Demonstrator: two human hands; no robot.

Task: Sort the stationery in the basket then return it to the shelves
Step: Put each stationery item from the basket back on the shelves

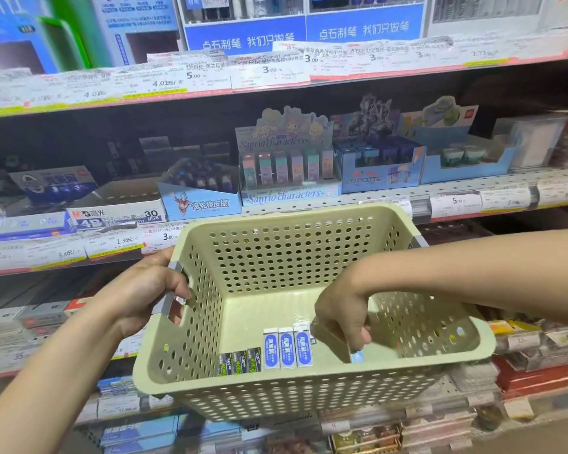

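Note:
A pale green perforated basket (309, 388) is held up in front of the store shelves. My left hand (145, 286) grips its left handle. Inside, on the floor near the front wall, lie three blue-and-white erasers (287, 350) side by side and three small dark erasers (240, 362) to their left. My right hand (345, 319) reaches down into the basket at the right, its fingers closed on another blue-and-white eraser (357, 357), of which only a corner shows below the fingertips.
The middle shelf holds eraser display boxes: a white 4B eraser box (118, 213), a blue box (200, 198), a Sanrio box (286, 172) and blue boxes (377, 168) further right. Price labels line the shelf edges. Lower shelves carry packed stationery.

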